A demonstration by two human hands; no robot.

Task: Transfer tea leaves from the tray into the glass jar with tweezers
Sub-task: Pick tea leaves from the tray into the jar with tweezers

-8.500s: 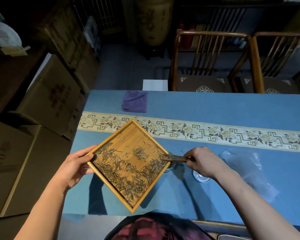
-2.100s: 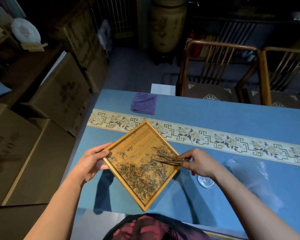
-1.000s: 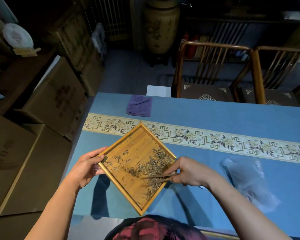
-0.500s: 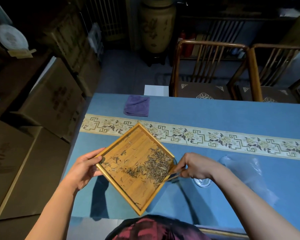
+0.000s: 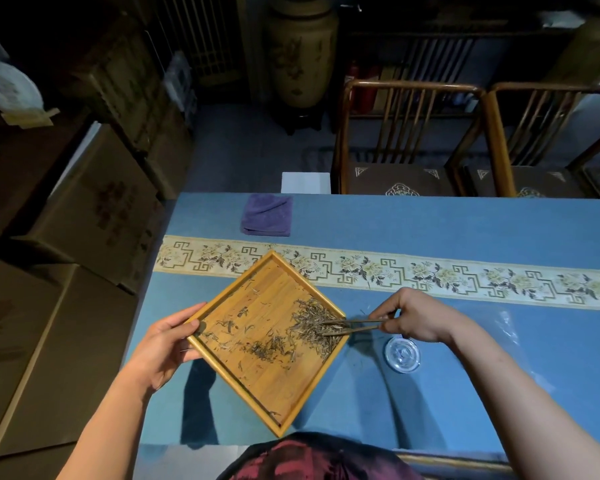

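1. Head view: the left hand (image 5: pixel 163 344) grips the left corner of the bamboo tray (image 5: pixel 284 386), thumb on the rim, fingers curled beneath, at centre frame above the blue table (image 5: pixel 465 230).
2. The right hand (image 5: pixel 416 318), right of centre, pinches the wooden tweezers (image 5: pixel 355 326); their tips lie in the tea leaves (image 5: pixel 312 323) heaped by the tray's right corner.
3. A round clear glass piece (image 5: pixel 402 353) lies on the table just below the right hand; the jar itself cannot be made out.
4. A purple cloth (image 5: pixel 267 220) lies near the table's far edge, upper centre.
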